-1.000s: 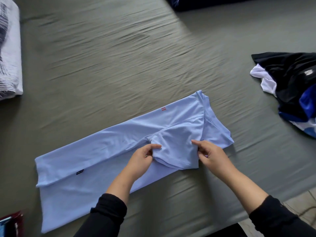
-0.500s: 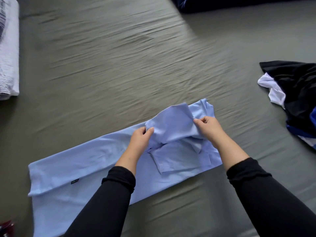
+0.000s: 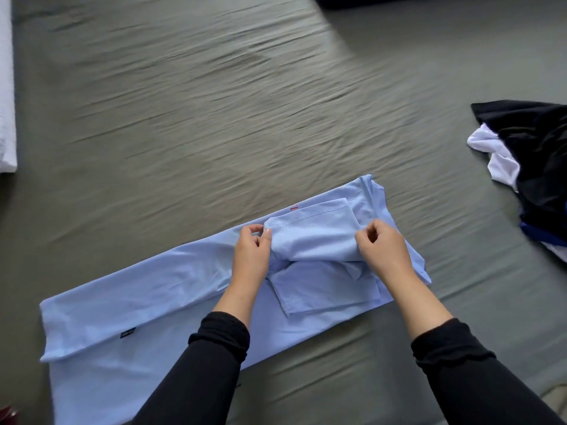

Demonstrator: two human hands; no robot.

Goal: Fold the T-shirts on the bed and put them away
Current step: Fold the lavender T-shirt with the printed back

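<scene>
A light blue T-shirt [image 3: 147, 302] lies folded lengthwise on the grey-green bed sheet [image 3: 214, 102], running from the lower left up to the collar end on the right. One sleeve is turned back over the body of the shirt. My left hand [image 3: 250, 256] pinches the left corner of that sleeve's stitched hem between thumb and fingers. At the sleeve's right side my right hand [image 3: 383, 253] has its fingers curled; whether they still grip the cloth is unclear. A second sleeve layer lies flat just below, between my wrists.
A heap of unfolded shirts [image 3: 534, 167], black, white and dark blue, sits at the right edge of the bed. White bedding [image 3: 6, 87] lies along the left edge. A dark cloth [image 3: 368, 0] shows at the top. Wrinkled sheet fills the middle.
Both hands lifted the sleeve from the near side and carried it away from me, turning it over onto the shirt. It was raised half a second ago and now lies nearly flat.
</scene>
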